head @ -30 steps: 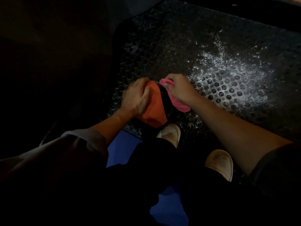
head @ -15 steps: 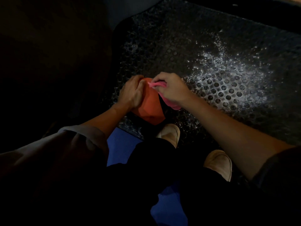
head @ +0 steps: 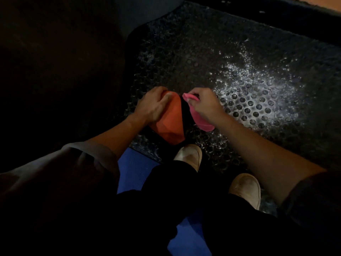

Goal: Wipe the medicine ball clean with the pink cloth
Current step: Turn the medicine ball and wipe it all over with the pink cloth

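The medicine ball (head: 170, 120), orange with a black band, sits on the dark perforated rubber mat (head: 184, 58) just ahead of my feet. My left hand (head: 153, 105) lies flat over the ball's upper left side, fingers spread and steadying it. My right hand (head: 204, 104) grips the pink cloth (head: 200, 119) and presses it against the ball's black right side. Part of the cloth hangs below my wrist. The ball's far side is hidden by my hands.
White powder or droplets (head: 258, 85) are scattered over the mat to the right. My two light shoes (head: 190, 156) (head: 245, 189) stand near the mat's front edge. A blue mat (head: 136, 167) lies beneath my legs. The left side is dark.
My right hand with the cloth slid left over the ball's top, then back to its right side, uncovering the black band again. My left hand stayed on the ball.
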A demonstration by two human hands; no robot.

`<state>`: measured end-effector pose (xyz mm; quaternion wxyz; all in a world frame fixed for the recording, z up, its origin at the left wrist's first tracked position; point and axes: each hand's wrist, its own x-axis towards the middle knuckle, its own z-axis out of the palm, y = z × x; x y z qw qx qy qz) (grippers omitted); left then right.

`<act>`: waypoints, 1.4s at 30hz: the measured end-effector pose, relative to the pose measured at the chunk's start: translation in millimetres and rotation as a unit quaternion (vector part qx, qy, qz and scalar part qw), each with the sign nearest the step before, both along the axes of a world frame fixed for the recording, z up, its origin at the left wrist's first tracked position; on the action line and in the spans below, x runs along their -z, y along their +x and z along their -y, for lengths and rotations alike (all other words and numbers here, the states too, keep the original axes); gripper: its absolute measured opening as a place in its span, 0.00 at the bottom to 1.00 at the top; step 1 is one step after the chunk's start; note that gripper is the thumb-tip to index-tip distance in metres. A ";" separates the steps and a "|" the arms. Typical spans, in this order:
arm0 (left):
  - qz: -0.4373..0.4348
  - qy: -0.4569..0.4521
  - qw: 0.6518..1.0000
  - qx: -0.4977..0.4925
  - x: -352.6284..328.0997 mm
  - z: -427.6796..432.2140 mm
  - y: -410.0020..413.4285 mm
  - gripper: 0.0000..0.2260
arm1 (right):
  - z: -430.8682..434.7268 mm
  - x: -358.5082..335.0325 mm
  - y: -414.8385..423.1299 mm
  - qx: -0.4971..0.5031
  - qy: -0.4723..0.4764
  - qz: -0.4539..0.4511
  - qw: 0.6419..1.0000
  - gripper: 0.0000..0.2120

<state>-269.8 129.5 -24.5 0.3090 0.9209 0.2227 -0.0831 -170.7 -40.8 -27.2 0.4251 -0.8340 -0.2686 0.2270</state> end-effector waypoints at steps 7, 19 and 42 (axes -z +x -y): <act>-0.069 0.089 0.991 -0.067 -13.7 23.8 5.3 0.20 | -28.5 -23.1 20.7 0.062 0.072 -0.054 0.994 0.03; 0.030 0.106 0.990 -0.091 -3.7 30.6 -15.5 0.17 | -30.9 -6.3 -10.6 -0.005 0.010 0.046 0.999 0.07; 0.092 -0.031 0.995 0.015 0.0 -20.9 -37.1 0.27 | -21.0 5.7 -13.3 -0.031 0.010 -0.032 0.999 0.06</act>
